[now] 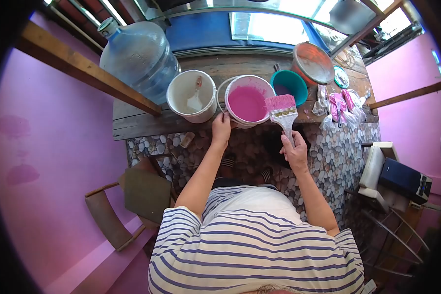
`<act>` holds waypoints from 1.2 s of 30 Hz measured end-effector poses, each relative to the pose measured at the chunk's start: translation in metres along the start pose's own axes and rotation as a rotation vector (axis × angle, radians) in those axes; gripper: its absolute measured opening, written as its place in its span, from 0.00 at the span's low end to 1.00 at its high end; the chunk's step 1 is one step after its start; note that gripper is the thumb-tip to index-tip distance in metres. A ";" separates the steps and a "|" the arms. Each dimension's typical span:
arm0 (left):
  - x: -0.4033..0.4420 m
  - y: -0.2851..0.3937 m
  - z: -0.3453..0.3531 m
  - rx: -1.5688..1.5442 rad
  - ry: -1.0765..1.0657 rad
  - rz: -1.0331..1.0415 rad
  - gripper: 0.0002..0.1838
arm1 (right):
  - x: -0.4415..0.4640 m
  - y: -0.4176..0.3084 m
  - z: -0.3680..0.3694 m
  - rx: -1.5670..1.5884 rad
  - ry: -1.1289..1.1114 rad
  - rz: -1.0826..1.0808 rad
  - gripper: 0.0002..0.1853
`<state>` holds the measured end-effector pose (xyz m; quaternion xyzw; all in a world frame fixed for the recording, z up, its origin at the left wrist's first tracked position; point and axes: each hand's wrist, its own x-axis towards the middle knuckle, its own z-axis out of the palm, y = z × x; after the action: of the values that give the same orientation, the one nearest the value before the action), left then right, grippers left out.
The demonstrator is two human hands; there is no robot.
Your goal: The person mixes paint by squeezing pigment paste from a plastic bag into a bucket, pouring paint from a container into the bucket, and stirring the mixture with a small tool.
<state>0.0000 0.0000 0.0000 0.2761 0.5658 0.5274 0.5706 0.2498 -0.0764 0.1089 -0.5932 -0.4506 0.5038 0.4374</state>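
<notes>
A white bucket of pink paint (248, 101) stands near the front edge of the wooden table. My left hand (221, 128) is at its lower left side, fingers closed by the rim and handle; what exactly they grip is hard to make out. My right hand (295, 151) is wrapped round the handle of a wide paintbrush (283, 110), whose pink-coated bristles point up beside the paint bucket's right rim. To the left stands another white bucket (191, 98) with whitish residue inside. A teal bucket (295, 84) is behind the brush.
A large clear water bottle (141, 59) stands at the table's left. An orange bucket (312, 63) and pink-stained plastic bags (342, 109) are at the right. A wooden beam (88, 68) crosses at left. Chairs (147, 195) stand below, with a black box (402, 179) at right.
</notes>
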 end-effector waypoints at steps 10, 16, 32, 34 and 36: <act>-0.022 0.010 -0.024 -0.184 0.068 -0.090 0.25 | -0.010 0.006 0.014 -0.008 0.061 0.058 0.13; -0.013 0.058 -0.063 -0.580 0.293 -0.083 0.27 | -0.018 0.022 0.008 0.001 0.120 0.098 0.12; 0.011 0.062 -0.095 -0.350 0.392 -0.039 0.11 | -0.012 0.028 -0.010 0.084 0.255 0.096 0.12; 0.010 0.064 -0.103 -0.341 0.332 -0.055 0.12 | -0.014 0.029 -0.013 0.087 0.281 0.098 0.13; 0.004 0.060 -0.101 -0.334 0.278 -0.077 0.14 | -0.016 0.033 -0.015 0.108 0.311 0.094 0.14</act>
<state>-0.1133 -0.0070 0.0325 0.0806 0.5538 0.6246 0.5447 0.2668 -0.0997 0.0818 -0.6600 -0.3217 0.4492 0.5090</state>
